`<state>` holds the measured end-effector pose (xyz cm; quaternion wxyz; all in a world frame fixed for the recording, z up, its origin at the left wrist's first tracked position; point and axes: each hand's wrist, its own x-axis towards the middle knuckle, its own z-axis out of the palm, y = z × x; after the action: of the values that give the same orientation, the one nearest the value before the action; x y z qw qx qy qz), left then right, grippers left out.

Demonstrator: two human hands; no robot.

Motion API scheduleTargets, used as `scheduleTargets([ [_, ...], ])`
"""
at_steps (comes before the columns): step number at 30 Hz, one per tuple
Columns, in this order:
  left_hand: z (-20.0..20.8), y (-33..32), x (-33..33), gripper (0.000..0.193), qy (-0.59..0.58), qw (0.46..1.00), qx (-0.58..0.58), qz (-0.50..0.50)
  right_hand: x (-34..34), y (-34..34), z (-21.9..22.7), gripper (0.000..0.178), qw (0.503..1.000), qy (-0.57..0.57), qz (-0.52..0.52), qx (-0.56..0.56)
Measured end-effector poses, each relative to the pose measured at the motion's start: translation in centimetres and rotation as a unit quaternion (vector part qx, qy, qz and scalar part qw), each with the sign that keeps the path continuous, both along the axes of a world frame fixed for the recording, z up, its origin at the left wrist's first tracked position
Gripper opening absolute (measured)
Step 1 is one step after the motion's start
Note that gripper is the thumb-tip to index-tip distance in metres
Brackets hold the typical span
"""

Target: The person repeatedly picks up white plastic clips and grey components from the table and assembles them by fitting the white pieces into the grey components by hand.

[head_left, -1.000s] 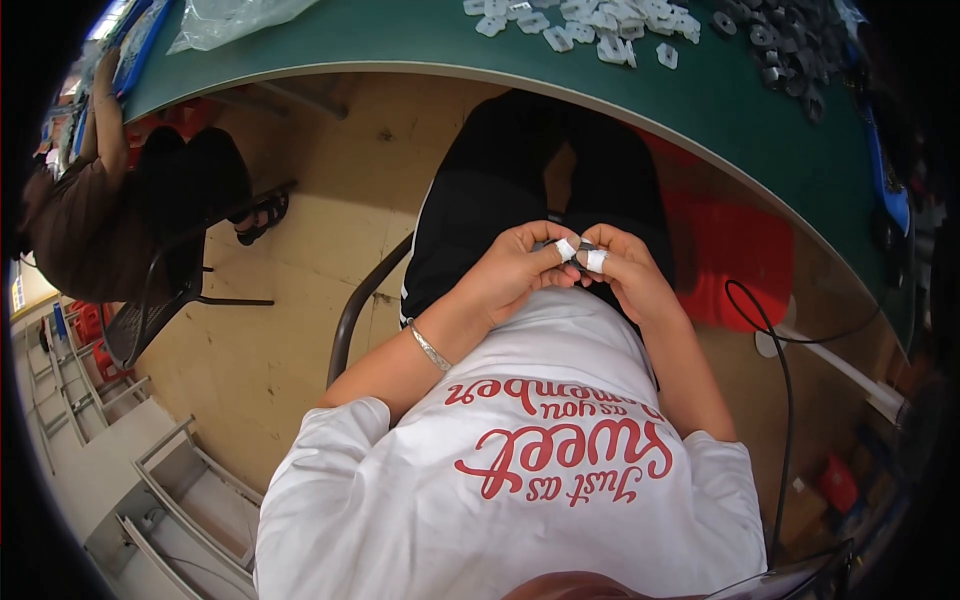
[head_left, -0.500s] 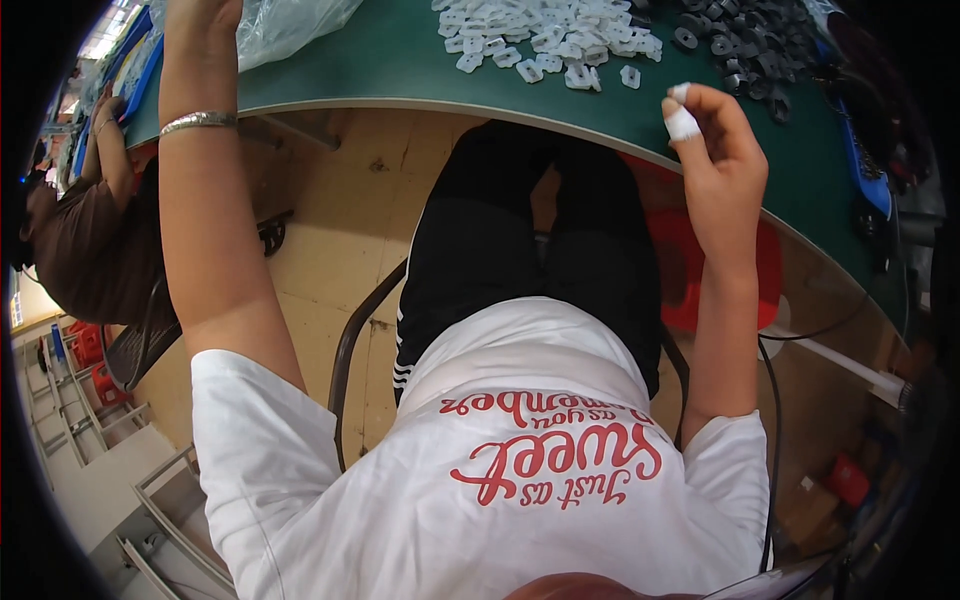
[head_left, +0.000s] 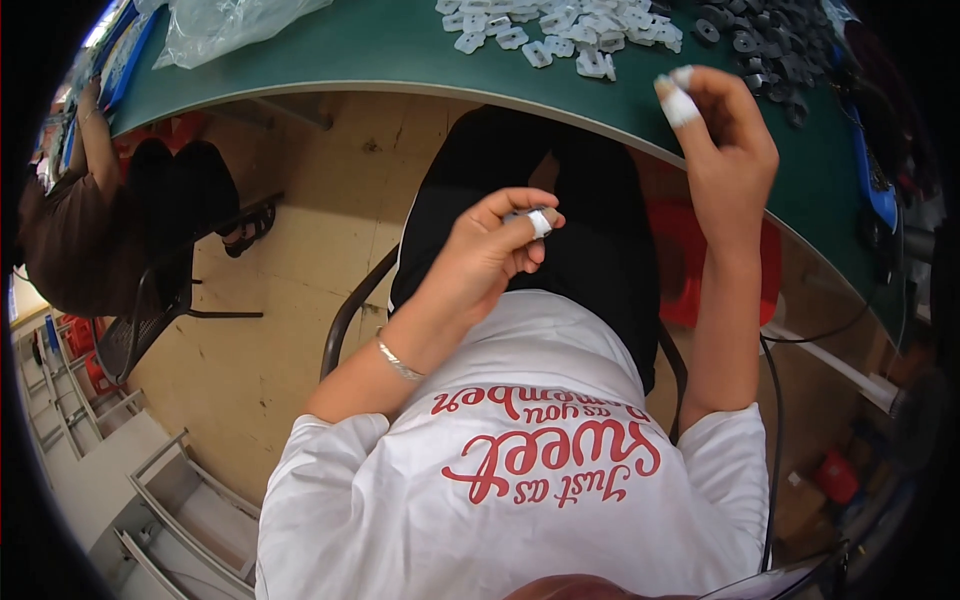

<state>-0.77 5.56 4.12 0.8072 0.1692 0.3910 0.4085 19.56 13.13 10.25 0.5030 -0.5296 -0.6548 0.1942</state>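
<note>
My left hand (head_left: 490, 245) is in front of my lap, with white tape on its thumb. Thumb and fingers are pinched together, and something small and greyish shows between them, too covered to name. My right hand (head_left: 728, 145) hovers over the table's front edge, its taped thumb and index finger brought together. Whatever they may hold is too small to make out. Just left of and beyond those fingertips lies a heap of small white translucent plastic pieces (head_left: 590, 25). Small dark grey curved plastic parts (head_left: 765, 50) are piled to the hand's upper right.
The green table (head_left: 400, 55) curves across the top. A clear plastic bag (head_left: 235, 25) lies on its left part. A blue tray (head_left: 875, 180) sits at the right edge. A red stool (head_left: 700, 265) stands under the table. At far left another person (head_left: 75, 240) sits.
My left hand has come back from the far left of the table to in front of my lap, fingers pinched. My right hand has barely moved. The view has shifted slightly.
</note>
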Motion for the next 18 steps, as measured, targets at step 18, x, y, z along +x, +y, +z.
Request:
scheduleTargets([
  [18,-4.0,-2.4,0.9,0.028,-0.011,0.995,-0.103,-0.013,-1.0,-10.4,-8.4,0.015,0.91,0.152,0.165,-0.347],
])
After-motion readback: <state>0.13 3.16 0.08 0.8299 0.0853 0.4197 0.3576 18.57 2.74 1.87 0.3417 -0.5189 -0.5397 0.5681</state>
